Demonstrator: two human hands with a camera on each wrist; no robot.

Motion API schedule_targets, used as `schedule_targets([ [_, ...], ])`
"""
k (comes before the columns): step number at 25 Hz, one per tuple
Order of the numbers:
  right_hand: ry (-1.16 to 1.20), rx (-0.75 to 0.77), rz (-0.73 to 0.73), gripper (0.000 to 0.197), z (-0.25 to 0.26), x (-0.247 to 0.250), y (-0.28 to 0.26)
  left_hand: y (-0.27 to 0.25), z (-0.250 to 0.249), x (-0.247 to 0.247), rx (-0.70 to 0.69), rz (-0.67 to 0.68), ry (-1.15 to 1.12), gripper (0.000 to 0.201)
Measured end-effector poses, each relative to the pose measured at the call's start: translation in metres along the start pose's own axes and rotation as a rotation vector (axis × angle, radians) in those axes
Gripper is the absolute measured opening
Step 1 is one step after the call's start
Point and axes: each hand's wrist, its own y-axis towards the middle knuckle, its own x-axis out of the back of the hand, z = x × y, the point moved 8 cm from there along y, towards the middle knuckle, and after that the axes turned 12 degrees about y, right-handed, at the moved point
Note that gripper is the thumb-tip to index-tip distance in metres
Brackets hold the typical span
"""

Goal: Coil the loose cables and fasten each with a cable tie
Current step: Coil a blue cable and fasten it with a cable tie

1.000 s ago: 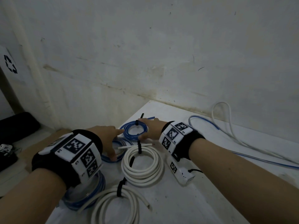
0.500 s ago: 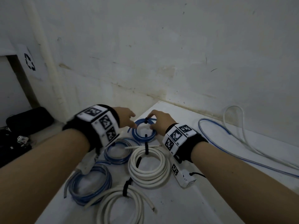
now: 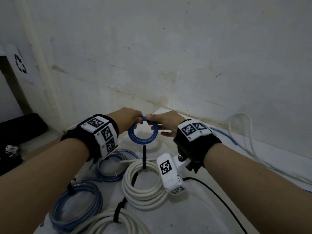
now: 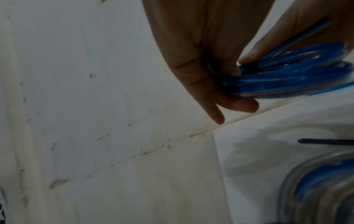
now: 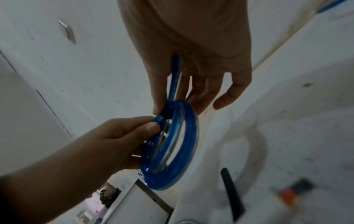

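A small blue cable coil [image 3: 142, 133] [image 5: 170, 145] [image 4: 287, 78] hangs in the air above the white table [image 3: 211, 191], held at its top by both hands. My left hand [image 3: 131, 117] [image 5: 124, 133] pinches the coil's upper left. My right hand [image 3: 162, 121] [image 5: 191, 84] pinches the top at the black cable tie [image 5: 166, 112] [image 4: 251, 68] that wraps the strands. A loose blue cable end [image 5: 175, 75] runs up along the right palm. Loose blue and white cables [image 3: 249, 142] lie at the table's right by the wall.
Tied coils lie below the hands: a white coil [image 3: 143, 183] with a black tie [image 3: 144, 157], two blue coils [image 3: 111, 168] [image 3: 76, 205], and another white coil [image 3: 108, 220] at the front. A black bag [image 3: 22, 129] sits on the floor at left.
Both hands have lifted the small blue coil off the table and now hold it upright in the air, closing on its top.
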Motion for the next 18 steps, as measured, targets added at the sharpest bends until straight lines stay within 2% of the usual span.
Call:
schedule_targets([
  [5,-0.385,0.070,0.068,0.042,-0.004,-0.022,0.012,0.001,0.012,-0.029,0.039,0.211,0.116,0.030],
  [9,-0.530,0.019,0.081,0.042,-0.016,-0.016,0.016,0.005,0.014,-0.040,0.060,0.250,0.237,0.036],
  [13,-0.719,-0.001,0.019,0.044,-0.014,0.052,0.010,-0.004,0.010,-0.031,0.066,0.216,0.242,0.045],
  [16,-1.014,-0.087,-0.071,0.037,-0.034,0.124,-0.014,-0.016,-0.008,-0.019,0.039,0.192,0.231,0.045],
  [18,-1.180,-0.172,-0.085,0.035,-0.058,0.154,-0.037,-0.021,-0.027,-0.010,0.000,0.164,0.218,0.044],
])
